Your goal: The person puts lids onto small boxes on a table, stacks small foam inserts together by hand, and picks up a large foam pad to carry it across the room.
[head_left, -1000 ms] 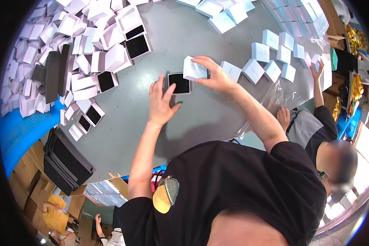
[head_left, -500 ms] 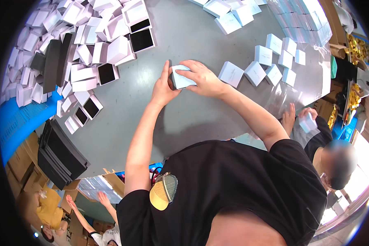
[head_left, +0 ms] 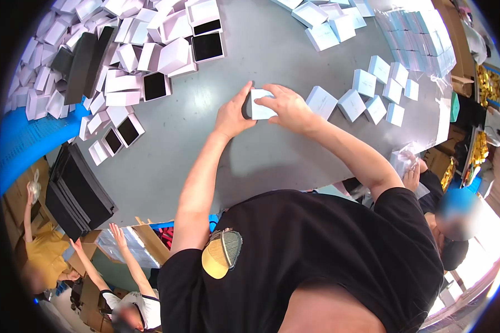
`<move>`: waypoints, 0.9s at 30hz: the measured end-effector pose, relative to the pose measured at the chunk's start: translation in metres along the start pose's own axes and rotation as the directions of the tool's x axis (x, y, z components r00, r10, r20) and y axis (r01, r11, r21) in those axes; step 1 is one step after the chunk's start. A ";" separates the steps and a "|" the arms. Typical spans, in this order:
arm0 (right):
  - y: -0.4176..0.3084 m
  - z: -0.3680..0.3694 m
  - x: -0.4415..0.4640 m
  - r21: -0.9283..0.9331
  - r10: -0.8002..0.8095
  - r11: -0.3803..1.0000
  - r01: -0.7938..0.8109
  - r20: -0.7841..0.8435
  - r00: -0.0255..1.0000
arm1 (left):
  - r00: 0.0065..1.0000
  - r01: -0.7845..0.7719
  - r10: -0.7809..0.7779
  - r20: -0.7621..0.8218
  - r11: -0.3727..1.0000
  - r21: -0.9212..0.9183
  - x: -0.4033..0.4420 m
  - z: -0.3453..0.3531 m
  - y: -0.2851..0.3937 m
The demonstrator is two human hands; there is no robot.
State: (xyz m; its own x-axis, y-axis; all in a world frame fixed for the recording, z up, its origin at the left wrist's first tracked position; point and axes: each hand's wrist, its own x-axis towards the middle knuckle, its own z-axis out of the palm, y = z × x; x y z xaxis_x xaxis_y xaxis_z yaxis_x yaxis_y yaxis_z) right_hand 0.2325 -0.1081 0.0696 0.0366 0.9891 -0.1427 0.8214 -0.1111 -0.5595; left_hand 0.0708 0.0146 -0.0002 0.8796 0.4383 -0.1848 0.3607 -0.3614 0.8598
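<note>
Both of my hands are around one small white box (head_left: 263,104) above the middle of the grey table (head_left: 200,161). My left hand (head_left: 235,115) is closed on the box's left side, where a dark edge shows. From the right, my right hand (head_left: 289,109) grips the box with its fingers bent over the top. Closest on the right is a closed white box (head_left: 321,103), with several more beyond it. To the left, open white boxes with black inserts (head_left: 208,46) lie at the edge of a large pile.
Loose white box parts (head_left: 128,58) and dark foam strips (head_left: 80,66) fill the upper left. A blue crate (head_left: 33,144) and black sheets (head_left: 80,191) are at the left edge. Wrapped boxes (head_left: 416,41) stand upper right. Co-workers are at lower left and right, one handling clear plastic (head_left: 404,161).
My right hand has brought the white box left to my left hand, and both now hold it. The black-lined tray between them is no longer visible. The view has shifted slightly.
</note>
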 end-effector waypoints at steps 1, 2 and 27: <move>-0.003 0.002 0.000 -0.062 -0.004 0.998 0.004 0.006 1.000 | 1.000 0.001 -0.001 -0.001 1.000 0.009 -0.001 0.000 -0.001; -0.005 0.003 0.001 -0.126 -0.009 0.992 0.010 0.010 1.000 | 1.000 -0.011 0.011 0.003 1.000 0.012 -0.001 -0.001 -0.002; 0.176 -0.041 0.030 -0.570 0.097 0.784 -0.247 -0.282 0.955 | 0.867 0.417 0.029 -0.498 0.505 0.756 -0.157 -0.150 -0.086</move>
State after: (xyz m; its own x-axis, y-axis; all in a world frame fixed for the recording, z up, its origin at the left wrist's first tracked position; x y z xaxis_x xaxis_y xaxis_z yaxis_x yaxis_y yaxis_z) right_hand 0.4015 -0.0944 0.0008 0.2746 0.9607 0.0396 0.9590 -0.2767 0.0620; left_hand -0.1451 0.1006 0.0267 0.6186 0.7791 0.1016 0.7833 -0.6216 -0.0023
